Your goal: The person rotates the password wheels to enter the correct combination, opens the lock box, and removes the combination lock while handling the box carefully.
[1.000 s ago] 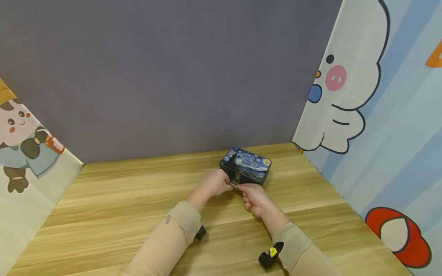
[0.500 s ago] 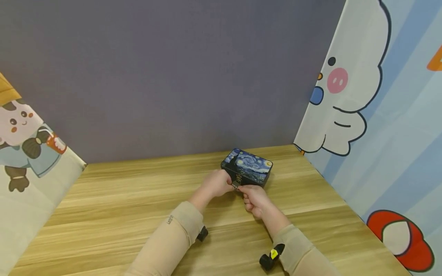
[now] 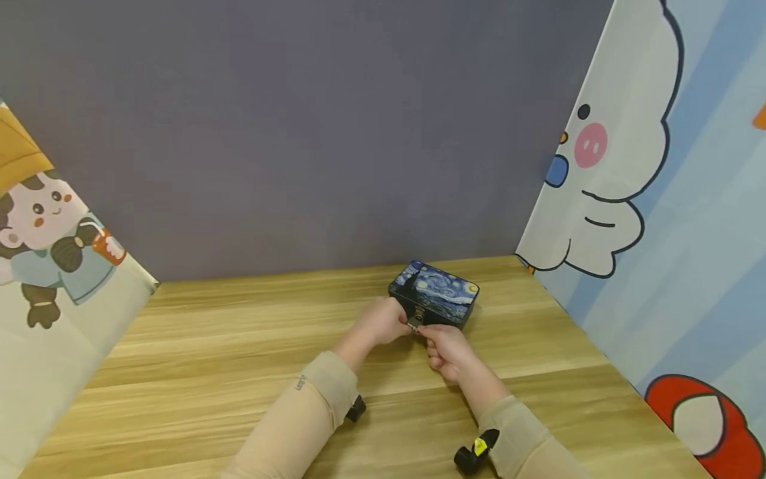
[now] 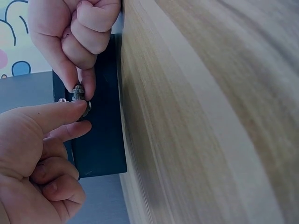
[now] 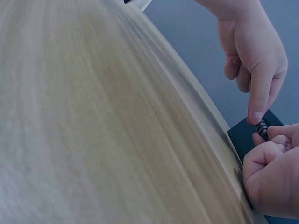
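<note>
A small dark tin box (image 3: pixel 441 293) with a starry-night picture on its lid stands closed at the back of the table. On its front, at the clasp, hangs a small combination padlock (image 4: pixel 78 92) with numbered dials. My left hand (image 3: pixel 380 322) pinches one end of the padlock between thumb and forefinger. From the other end my right hand (image 3: pixel 450 351) pinches it too, its remaining fingers curled in. Both sets of fingertips cover part of the padlock in the wrist views. In the right wrist view the box (image 5: pixel 243 138) is mostly hidden behind the hands.
The wood-grain table (image 3: pixel 239 346) runs up to a grey back panel (image 3: pixel 323 133). Cartoon-printed side panels stand at the left (image 3: pixel 72 253) and right (image 3: pixel 688 266). A small black camera sits at each sleeve cuff.
The head view has shifted slightly, so the scene sits a little lower and further right. Both hands stay on the padlock, and the box stays in place.
</note>
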`<move>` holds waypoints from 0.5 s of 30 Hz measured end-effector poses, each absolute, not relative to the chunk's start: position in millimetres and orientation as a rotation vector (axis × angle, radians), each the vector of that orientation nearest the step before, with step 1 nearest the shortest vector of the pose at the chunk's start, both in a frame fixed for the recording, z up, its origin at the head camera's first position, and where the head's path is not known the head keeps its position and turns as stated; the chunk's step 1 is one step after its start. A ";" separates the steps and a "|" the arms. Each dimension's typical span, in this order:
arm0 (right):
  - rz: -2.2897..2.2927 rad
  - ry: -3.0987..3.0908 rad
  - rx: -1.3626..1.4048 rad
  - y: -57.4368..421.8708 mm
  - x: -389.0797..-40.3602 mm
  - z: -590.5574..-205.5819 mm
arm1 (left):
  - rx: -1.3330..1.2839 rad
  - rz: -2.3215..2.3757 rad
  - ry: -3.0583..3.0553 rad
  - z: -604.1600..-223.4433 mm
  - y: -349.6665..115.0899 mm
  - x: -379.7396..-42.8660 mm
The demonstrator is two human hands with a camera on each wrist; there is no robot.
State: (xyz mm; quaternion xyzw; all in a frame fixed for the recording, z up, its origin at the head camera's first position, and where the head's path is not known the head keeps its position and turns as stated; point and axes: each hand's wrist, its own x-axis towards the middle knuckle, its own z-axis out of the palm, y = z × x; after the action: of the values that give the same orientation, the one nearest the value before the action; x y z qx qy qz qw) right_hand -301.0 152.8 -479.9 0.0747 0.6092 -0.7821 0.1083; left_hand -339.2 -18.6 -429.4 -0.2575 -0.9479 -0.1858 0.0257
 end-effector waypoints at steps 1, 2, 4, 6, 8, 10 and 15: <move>-2.299 1.796 0.226 153.6 -300.3 -480.4 | -0.796 -0.576 -2.935 -429.4 -17.8 -338.7; -2.298 1.801 0.227 154.4 -299.6 -480.9 | -0.796 -0.576 -2.939 -429.6 -17.1 -338.3; -2.293 1.809 0.228 155.4 -298.3 -481.4 | -0.796 -0.584 -2.944 -429.6 -16.2 -337.5; -2.294 1.802 0.223 155.8 -297.5 -481.3 | -0.794 -0.594 -2.949 -429.6 -15.8 -337.2; -2.290 1.800 0.206 155.7 -297.4 -481.0 | -0.793 -0.598 -2.954 -430.0 -15.9 -337.7; -2.288 1.793 0.199 155.2 -297.8 -480.6 | -0.792 -0.609 -2.955 -429.8 -16.3 -337.5; -2.285 1.807 0.208 154.0 -298.4 -479.4 | -0.785 -0.624 -2.956 -429.8 -17.0 -337.9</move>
State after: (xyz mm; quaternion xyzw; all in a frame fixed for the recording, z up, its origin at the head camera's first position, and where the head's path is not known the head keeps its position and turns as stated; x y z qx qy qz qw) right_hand -298.4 154.0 -479.4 0.0707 0.6150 -0.7776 0.1104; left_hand -337.9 -17.0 -429.8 -0.2514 -0.9470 -0.1998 0.0099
